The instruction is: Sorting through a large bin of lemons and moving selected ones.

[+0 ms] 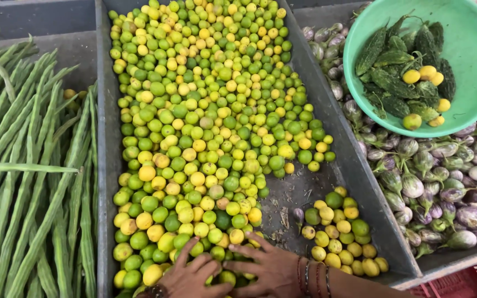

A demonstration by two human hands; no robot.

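Note:
A large heap of small green and yellow limes [205, 127] fills a grey metal bin [104, 165]. My left hand [191, 274] lies palm down on the limes at the near edge of the heap, fingers spread. My right hand [266, 269], with thin bangles on the wrist, rests flat beside it on the same limes, fingers spread toward the left hand. Neither hand has closed around a lime. A smaller separate pile of limes [340, 237] sits just right of my right hand on the bin floor.
Long green drumstick pods [28, 176] fill the bin at left. Small purple-and-white eggplants [443, 182] fill the bin at right. On them rests a green plastic bowl [470, 49] holding bitter gourds [398, 77] and several limes. A red crate [470, 278] shows at bottom right.

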